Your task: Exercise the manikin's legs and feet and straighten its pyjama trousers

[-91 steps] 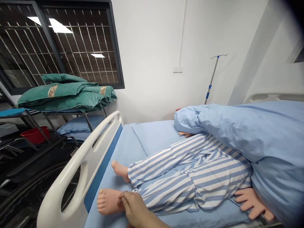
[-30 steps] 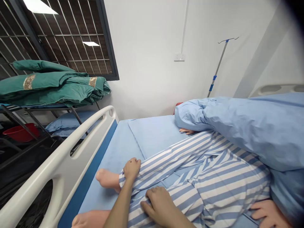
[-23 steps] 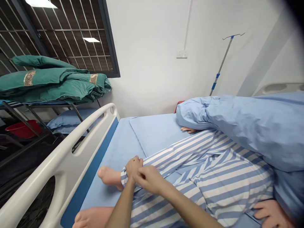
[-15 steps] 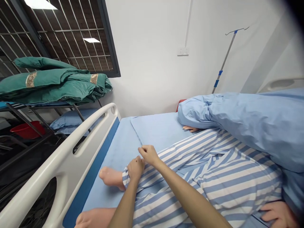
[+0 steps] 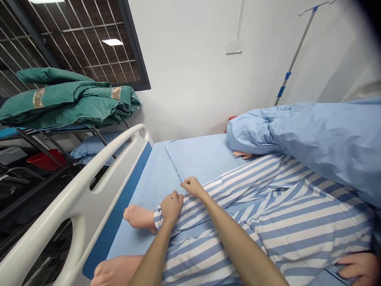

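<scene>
A manikin-like figure in blue-and-white striped trousers (image 5: 297, 226) lies on the bed. Over the lower part of its far trouser leg (image 5: 205, 206), just above the bare far foot (image 5: 138, 217), my left hand (image 5: 172, 207) is closed with fingers curled on the cloth. A little farther up, my right hand (image 5: 193, 186) forms a fist at the leg's far edge. Its fingertips are turned away, so what it grips is hidden. The near foot (image 5: 116, 270) rests close to the bed's end, beside my left forearm.
A white bed end panel (image 5: 80, 190) rises at the left. Blue bedding (image 5: 315, 127) covers the figure's upper part. Behind are a drip stand (image 5: 293, 63) and a wall socket (image 5: 234, 47). Green folded covers (image 5: 71, 99) and a red basin (image 5: 46, 159) are at the left.
The view has tilted slightly down. My right hand has shifted a little to the right, up the leg, widening the gap between my hands. My left hand stays over the lower trouser leg.
</scene>
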{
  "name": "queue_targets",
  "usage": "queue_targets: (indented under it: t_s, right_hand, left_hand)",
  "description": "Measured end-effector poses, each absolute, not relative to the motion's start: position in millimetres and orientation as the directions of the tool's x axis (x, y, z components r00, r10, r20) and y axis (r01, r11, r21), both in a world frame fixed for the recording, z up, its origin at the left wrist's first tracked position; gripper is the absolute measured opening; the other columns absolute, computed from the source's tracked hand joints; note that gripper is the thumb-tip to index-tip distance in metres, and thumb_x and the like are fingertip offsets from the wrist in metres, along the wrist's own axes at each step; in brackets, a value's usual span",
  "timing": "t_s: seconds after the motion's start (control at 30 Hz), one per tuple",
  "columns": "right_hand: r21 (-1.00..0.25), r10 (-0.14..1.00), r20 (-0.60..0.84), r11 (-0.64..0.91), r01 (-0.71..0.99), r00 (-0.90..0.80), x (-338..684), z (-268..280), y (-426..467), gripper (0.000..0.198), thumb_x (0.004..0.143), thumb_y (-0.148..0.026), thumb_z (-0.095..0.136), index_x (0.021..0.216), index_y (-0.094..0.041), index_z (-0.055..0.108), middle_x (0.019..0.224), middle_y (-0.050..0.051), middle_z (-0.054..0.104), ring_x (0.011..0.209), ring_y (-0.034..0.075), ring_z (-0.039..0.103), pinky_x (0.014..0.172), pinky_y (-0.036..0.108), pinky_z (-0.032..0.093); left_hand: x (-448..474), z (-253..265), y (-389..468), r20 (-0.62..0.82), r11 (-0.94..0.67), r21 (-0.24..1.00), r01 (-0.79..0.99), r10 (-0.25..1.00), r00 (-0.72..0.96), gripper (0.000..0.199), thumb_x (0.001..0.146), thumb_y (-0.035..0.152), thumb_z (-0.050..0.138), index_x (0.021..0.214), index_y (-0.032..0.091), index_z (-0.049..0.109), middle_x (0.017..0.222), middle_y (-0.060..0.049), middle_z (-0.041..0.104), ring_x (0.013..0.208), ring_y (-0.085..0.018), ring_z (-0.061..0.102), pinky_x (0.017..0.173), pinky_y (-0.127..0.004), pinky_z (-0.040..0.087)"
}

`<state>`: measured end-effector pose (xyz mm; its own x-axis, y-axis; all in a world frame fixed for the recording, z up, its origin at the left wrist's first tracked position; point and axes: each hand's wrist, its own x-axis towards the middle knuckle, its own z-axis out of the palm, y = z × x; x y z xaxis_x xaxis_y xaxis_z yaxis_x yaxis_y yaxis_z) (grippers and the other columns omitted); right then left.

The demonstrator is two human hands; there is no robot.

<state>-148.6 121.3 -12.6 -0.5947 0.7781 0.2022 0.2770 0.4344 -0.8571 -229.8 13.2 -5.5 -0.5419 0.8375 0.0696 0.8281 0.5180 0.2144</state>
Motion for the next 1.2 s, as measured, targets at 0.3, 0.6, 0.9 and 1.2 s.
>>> queue_targets:
  t_s: [0.3,0.6,0.9,1.2]
  right_hand:
    - [-0.933,0.885,0.188,0.297,0.204,-0.427,-146.8,-9.0,127.0,0.039,0.077,-0.043,0.032,0.047,-0.018,0.028,0.048,-0.005,0.021,0.048,0.006,0.023,0.044,0.02,0.02]
    - [-0.866,0.923,0.287,0.364,0.343,-0.256,-146.3,-12.3,123.4,0.047,0.084,-0.04,0.025,0.047,-0.015,0.041,0.046,-0.003,0.033,0.048,0.007,0.029,0.047,0.021,0.021]
    - [-0.64,0.876,0.287,0.477,0.602,-0.388,-144.9,-7.2,105.9,0.048,0.088,-0.036,0.024,0.063,-0.016,0.059,0.059,0.002,0.057,0.053,0.009,0.041,0.053,0.023,0.024]
    - [-0.727,0.897,0.298,0.434,0.532,-0.325,-99.3,18.6,141.7,0.043,0.081,-0.034,0.032,0.046,-0.014,0.047,0.044,-0.003,0.034,0.046,0.006,0.028,0.047,0.022,0.018]
  left_hand:
    - [-212.8,39.1,51.4,0.217,0.424,0.712,0.56,0.626,-0.749,0.027,0.076,0.036,0.032,0.057,0.02,0.045,0.054,0.003,0.046,0.055,-0.01,0.04,0.055,-0.021,0.031]
    - [-194.1,9.1,67.6,0.087,0.562,0.691,0.454,0.559,-0.824,0.035,0.079,0.036,0.024,0.065,0.022,0.052,0.071,-0.006,0.06,0.066,-0.018,0.049,0.056,-0.028,0.031]
    - [-195.4,-3.6,59.1,0.064,0.594,0.473,0.65,0.713,-0.698,0.04,0.083,0.039,0.022,0.082,0.021,0.058,0.081,-0.01,0.062,0.073,-0.023,0.055,0.058,-0.03,0.034]
    - [-185.8,-4.8,59.8,0.128,0.601,0.383,0.701,0.717,-0.685,0.032,0.077,0.035,0.029,0.07,0.022,0.057,0.074,-0.008,0.062,0.07,-0.023,0.056,0.059,-0.031,0.034]
